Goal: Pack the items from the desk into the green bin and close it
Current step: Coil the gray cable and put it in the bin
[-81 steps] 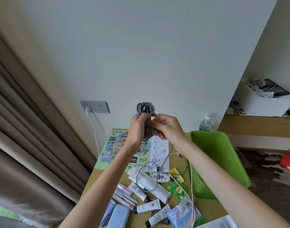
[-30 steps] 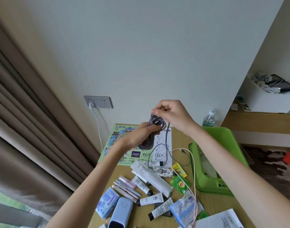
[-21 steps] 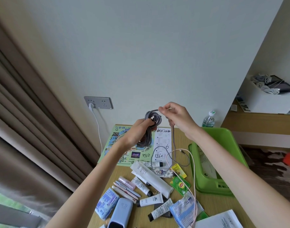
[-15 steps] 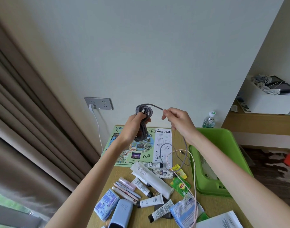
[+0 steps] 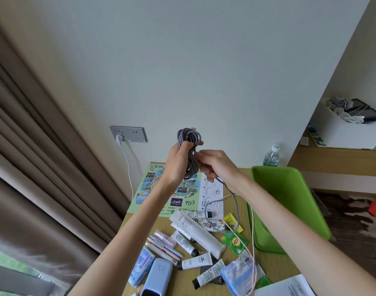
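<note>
green bin (image 5: 289, 201) sits open on the worktop (image 5: 274, 265), below and to the rt of both hands. head view: left hand (image 5: 178, 161) is raised above the worktop, fingers (image 5: 190, 146) closed round a coiled grey cable (image 5: 189, 154); coil top loops stick up over the fingertips, rest hangs down past the palm. right hand (image 5: 217, 165) is just beside it, touching the coil, fingers pinched on the loose strand of the same cable. that strand drops from under the rt fingers and loops down to the worktop, ending among the items there. below the fingers: a colourful map sheet (image 5: 161, 189), white tubes (image 5: 195, 231), a green tea sachet (image 5: 234, 241), a pale blue case (image 5: 157, 276), a pink cord (image 5: 252, 248) running along the bin's near edge. water bottle (image 5: 272, 155) stands behind the bin, well apart from the rt fingers.
</note>
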### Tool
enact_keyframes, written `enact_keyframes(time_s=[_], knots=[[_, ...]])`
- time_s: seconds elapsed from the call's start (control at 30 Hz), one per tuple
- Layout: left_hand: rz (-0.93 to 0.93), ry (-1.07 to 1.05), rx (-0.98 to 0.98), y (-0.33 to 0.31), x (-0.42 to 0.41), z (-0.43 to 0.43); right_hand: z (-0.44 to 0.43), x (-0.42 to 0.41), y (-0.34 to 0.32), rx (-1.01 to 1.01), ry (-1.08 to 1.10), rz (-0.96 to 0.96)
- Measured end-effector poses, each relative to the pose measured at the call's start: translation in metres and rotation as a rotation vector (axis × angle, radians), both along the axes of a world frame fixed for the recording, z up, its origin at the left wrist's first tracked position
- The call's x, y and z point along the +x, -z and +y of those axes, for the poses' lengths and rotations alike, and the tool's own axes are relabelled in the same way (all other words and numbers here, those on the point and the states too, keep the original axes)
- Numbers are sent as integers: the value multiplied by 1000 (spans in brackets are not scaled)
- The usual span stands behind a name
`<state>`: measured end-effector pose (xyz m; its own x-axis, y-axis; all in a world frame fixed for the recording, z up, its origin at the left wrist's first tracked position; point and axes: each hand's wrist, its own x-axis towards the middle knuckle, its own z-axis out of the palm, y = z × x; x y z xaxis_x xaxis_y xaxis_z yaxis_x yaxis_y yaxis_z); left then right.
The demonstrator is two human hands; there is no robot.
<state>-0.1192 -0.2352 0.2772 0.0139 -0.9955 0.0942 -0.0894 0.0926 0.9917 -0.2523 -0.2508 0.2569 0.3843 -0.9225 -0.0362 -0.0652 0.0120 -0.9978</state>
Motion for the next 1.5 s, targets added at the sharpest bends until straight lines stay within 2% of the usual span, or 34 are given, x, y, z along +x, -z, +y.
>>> enact_keyframes(time_s=[0.23, 0.33, 0.5, 0.6, 0.67, 0.83, 0.97, 1.1, 1.23, 1.5], knots=[[89, -49, 63, 3, 0, -3, 0, -3, -3, -56, -29, 106], [227, -34, 116, 3, 1, -6, 0, -3, -1, -34, -39, 121], [604, -39, 149, -3, 11, -12, 1, -8, 0, -43, -54, 177], [633, -105, 149, -6, 19, -14, 0, -14, -3, -57, -20, 225], [588, -166, 137, -7, 26, -16, -2, -18, -6, -54, -4, 241], [340, -260, 84, -5, 38, -19, -7, -26, -15, -90, 5, 239], [104, -264, 50, 0, 49, -20, -9, -29, -24, -121, 4, 202], [-28, -237, 64, 6, 57, -20, -10, -30, -32, -138, 26, 124], [-124, -123, 88, 11, 56, -20, -8, -26, -40, -178, 32, 96], [-272, 312, 131, 6, 43, -5, -4, -18, -45, -244, 40, 48]])
